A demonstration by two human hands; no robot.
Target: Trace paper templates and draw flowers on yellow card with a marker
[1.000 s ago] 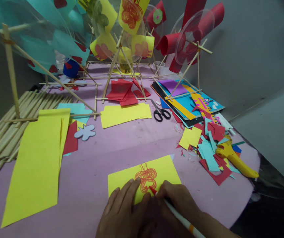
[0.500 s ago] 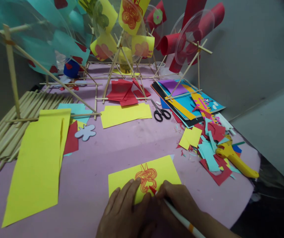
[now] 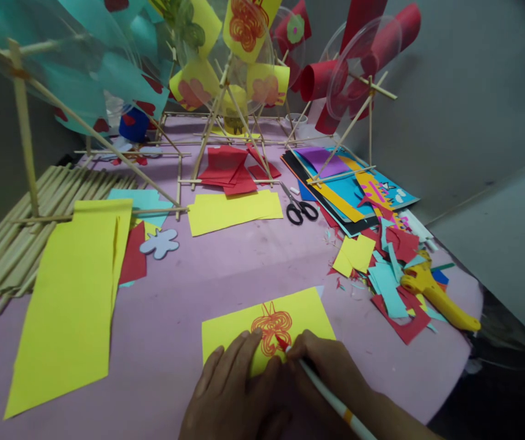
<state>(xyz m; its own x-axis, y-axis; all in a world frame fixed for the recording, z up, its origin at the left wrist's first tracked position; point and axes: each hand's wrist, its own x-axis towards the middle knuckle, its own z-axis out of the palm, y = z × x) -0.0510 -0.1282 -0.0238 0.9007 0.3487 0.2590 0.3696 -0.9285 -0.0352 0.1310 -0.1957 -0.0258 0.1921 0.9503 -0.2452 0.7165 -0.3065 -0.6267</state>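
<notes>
Your red marker tip has moved: it sat low in the butterfly's lower-right wing half a second ago, now it's a bit higher, nearer the middle of the body. Small stroke, nothing bigger. The whole view has also slid slightly, table included, so I read that as your head, not the paper.

Your right hand (image 3: 329, 366) is grasping the slim white-barrelled felt marker with the orange band (image 3: 330, 397), pinched close to its red tip. Can't tell if the tip is pressing or just above the surface.

Your left hand (image 3: 232, 388) isn't gripping anything: palm down, fingers extended over the lower-left part of the yellow rectangular paper sheet (image 3: 310, 311), index fingertip at the drawing's left edge. Same placement as in the earlier frames, so your paper looks steady.

Sheet lies flat on the lilac-pink tabletop (image 3: 244, 269), right in front of you. The red looped-line butterfly drawing (image 3: 271, 321) has both antennae in and dense loops up top; the lower-right wing still shows bare yellow, so I'd judge the shift as part of working that wing, not finished.

Black-handled metal scissors (image 3: 302, 211) and yellow plastic glue gun (image 3: 436, 296) haven't been touched, both well clear of your hands.
</notes>
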